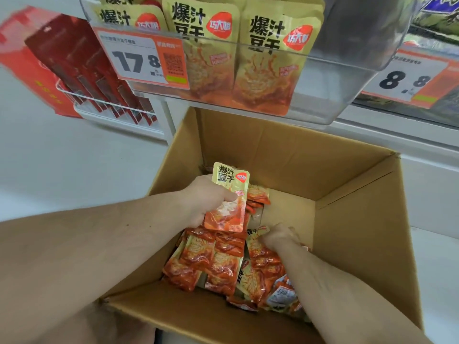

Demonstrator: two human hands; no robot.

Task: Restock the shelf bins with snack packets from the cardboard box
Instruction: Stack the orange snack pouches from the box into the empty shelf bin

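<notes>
Gripping an upright snack packet (229, 198) in curled fingers, the left hand (207, 198) hovers inside the cardboard box (360, 219); just right, the right hand (279, 235) pinches loose packets (223, 264) heaped below.

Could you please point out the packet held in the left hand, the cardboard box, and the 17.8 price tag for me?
packet in the left hand (229, 194): head view, middle of its front face.
cardboard box (360, 234): head view, inner right wall.
17.8 price tag (135, 60): head view, on the printed digits.
</notes>
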